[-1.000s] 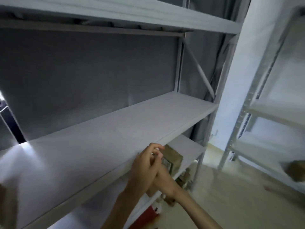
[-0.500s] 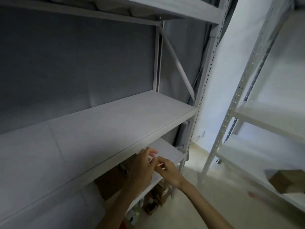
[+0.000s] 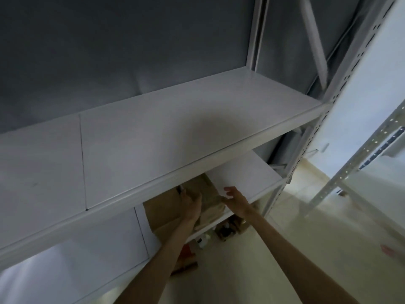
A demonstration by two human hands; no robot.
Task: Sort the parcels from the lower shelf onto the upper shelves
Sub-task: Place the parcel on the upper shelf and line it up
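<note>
Left hand [image 3: 191,202]: it reaches under the upper shelf [image 3: 153,137] and lies against the left side of a brown parcel [image 3: 205,195]; the fingers look nearly straight, so the grip is released and only touches.
Right hand [image 3: 235,199]: it is at the right side of the same parcel, fingers spread and relaxed, grip released; whether it touches cannot be told.
Parcel: it stands on the lower shelf [image 3: 247,174], near the front edge, between the two hands.
Bigger box [image 3: 162,211]: brown, just to the left of the parcel, on the same lower shelf.
Upper shelf: white, its front edge passes above the hands.
Floor [image 3: 274,249]: pale, with small things under the shelf, too blurred to name.
</note>
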